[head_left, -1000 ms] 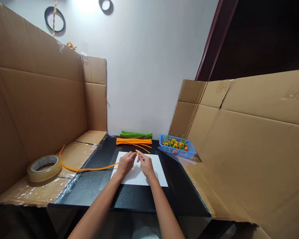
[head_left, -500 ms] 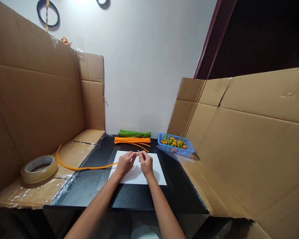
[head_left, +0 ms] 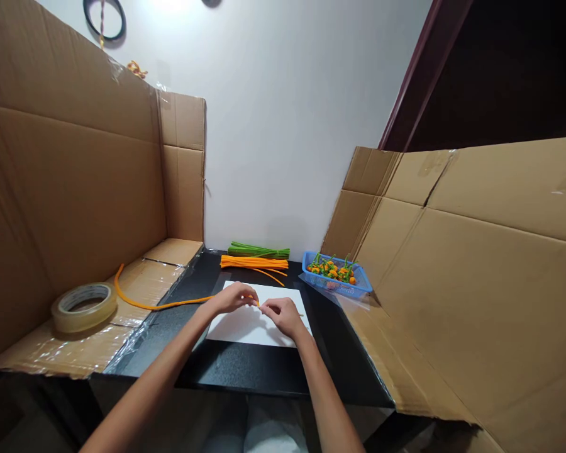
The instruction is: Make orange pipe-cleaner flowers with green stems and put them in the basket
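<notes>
- A big roll of tape (head_left: 66,321) sits far to the left of the fingers.
- A long orange strip (head_left: 153,308) bends from beside the tape to the left fingers.
- The left hand (head_left: 233,298) has its fingers pinched on that strip, near one end.
- Past the fingers, an orange bundle (head_left: 252,262) and a green bundle (head_left: 258,250) lie on the black table (head_left: 245,370).
- White paper (head_left: 259,335) lies under the fingers.
- The right hand (head_left: 285,314) has fingers curled in by the orange end; I cannot tell if they hold it.
- A blue basket (head_left: 358,289) of little orange and green things (head_left: 331,270) sits right of the fingers, farther back.
</notes>
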{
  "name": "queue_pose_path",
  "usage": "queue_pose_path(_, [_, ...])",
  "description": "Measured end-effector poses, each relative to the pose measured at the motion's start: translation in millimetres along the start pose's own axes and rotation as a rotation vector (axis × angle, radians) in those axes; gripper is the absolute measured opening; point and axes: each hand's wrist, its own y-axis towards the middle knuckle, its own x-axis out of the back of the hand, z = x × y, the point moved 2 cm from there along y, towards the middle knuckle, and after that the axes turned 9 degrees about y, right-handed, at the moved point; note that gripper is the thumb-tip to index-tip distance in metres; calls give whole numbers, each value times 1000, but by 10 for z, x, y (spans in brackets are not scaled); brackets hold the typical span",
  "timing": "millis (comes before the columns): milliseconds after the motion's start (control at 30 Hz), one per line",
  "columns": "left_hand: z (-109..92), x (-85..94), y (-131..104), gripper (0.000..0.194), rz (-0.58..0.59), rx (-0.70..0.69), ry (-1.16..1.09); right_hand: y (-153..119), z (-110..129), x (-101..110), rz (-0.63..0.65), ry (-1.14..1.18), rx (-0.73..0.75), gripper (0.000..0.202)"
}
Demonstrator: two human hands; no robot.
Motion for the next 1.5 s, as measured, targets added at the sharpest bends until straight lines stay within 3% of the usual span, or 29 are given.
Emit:
queue_pose_path(67, [-114,168,36,15,131,-25,153,-45,79,-14,82,-166,8,27])
queue_pose_path(200, [-441,338,173,20,245,-43,554,-35,232,-125,119,-362,-31,19])
queue_pose_path(400, [-774,237,244,21,165,-55,706,14,252,-272,-66,-371,-213,21])
queue_pose_path(633, [-796,87,158,24,80,-85,773,-51,224,-277,-234,-451,-334,33])
queue_pose_path(733, [-788,88,100,35,-2,-62,784,-86,264,-236,-310,-464,-330,38])
queue_pose_path(867, [-823,128,51,35,-77,-5,727,-136,322,-206,-367,-461,-324,34])
queue_pose_path(1033, [-956,157,-26,35,-95,-141,701,-143,283,-215,-460,-286,-290,25])
queue_pose_path(1133, [-969,170,-172,40,-208,-234,725,-109,180,-210,-501,139,-336,21])
queue_pose_path(1200, [-925,140,-289,37,-226,-327,737,-85,119,-204,-461,420,-383,30])
queue_pose_path(1300, [-825,57,-394,31,-271,-419,772,-73,88,-173,-376,566,-411,39])
queue_pose_path(1400, [-733,5,-354,26,-413,-323,692,-76,104,-148,-319,630,-410,38])
queue_pose_path(1500, [-634,-28,-215,21,-424,-194,501,-44,133,-132,-265,621,-397,34])
